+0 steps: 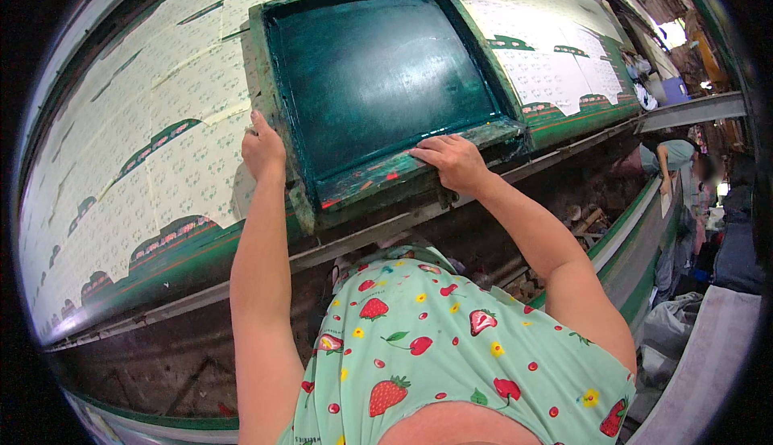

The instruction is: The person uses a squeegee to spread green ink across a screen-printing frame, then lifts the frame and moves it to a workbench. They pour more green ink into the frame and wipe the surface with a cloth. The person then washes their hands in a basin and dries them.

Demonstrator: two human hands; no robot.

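A screen printing frame (259, 66) lies on a long table, its dark teal mesh (378, 66) wet and shiny. My left hand (264, 151) is closed round the left rail near its front corner, with the thumb pointing forward. Over the near rail, which is stained green and red, my right hand (455, 163) is curled with its fingertips on top. Pale cut pieces (181, 163) with a small printed pattern cover the table left of the frame. Whiter pieces (555, 78) lie on its right. What is under the frame is hidden.
A metal rail (370, 240) runs along the table's near edge. Across a gap at the right stands another green-edged table (636, 227), where a person (680, 159) leans over. A blue-purple container (675, 89) and grey cloth or sheeting (672, 316) are at the right.
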